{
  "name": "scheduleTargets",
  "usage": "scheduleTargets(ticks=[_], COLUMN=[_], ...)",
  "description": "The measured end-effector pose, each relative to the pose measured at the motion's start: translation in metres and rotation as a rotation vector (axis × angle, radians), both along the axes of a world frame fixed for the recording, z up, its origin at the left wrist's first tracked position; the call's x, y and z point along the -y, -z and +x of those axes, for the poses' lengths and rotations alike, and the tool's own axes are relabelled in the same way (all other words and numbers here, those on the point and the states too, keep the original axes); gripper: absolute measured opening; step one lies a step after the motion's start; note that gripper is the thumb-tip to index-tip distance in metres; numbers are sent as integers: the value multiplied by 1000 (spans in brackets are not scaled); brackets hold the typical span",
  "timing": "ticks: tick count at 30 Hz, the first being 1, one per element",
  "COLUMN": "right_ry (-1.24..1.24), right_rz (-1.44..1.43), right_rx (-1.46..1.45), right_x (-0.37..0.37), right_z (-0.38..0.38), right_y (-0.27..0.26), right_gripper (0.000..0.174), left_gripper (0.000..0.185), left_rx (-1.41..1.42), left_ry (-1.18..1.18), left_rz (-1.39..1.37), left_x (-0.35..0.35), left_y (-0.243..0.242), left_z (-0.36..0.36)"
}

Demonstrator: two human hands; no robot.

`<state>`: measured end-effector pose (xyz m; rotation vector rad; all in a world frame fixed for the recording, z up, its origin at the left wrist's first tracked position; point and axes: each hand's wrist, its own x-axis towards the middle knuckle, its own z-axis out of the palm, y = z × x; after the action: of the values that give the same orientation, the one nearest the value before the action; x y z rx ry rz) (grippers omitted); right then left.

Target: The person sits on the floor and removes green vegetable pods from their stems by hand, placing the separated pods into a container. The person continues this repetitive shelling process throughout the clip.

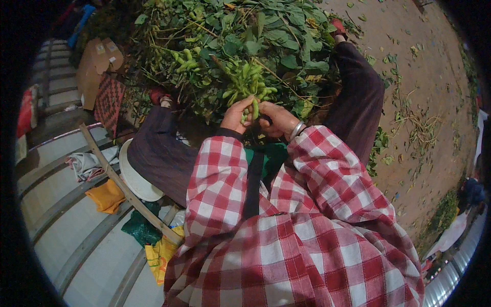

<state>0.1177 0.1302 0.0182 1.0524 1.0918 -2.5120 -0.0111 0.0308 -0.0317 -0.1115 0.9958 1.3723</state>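
Green soybean pods (249, 78) hang in a cluster on a plant stem just beyond my two hands. My left hand (237, 114) is closed around several pods at the near end of this cluster. Close against it on the right, my right hand (277, 119), with a silver bangle at the wrist, has its fingers curled by a single pod; whether it grips that pod is unclear. Behind the cluster lies a large heap of leafy soybean plants (268, 30), with more pods (186, 61) showing at its left.
Cardboard (90, 73) and a red-black woven piece (109, 103) stand left of the heap. A wooden strip (130, 195), a white basin (134, 172), an orange cloth (106, 196) and a yellow bag (161, 255) are at lower left. Stripped stems (424, 126) litter the ground at right.
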Motion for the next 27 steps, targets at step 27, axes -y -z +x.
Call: scheduleTargets(ticks=[27], right_ry=[70], right_rz=[811], right_rx=[-178], right_x=[25], right_z=[6], right_y=[28], right_gripper=[28], left_gripper=[27], left_rx=[19], left_ry=[-161], left_rz=[-29], left_x=[-3], left_y=[10], left_z=[9])
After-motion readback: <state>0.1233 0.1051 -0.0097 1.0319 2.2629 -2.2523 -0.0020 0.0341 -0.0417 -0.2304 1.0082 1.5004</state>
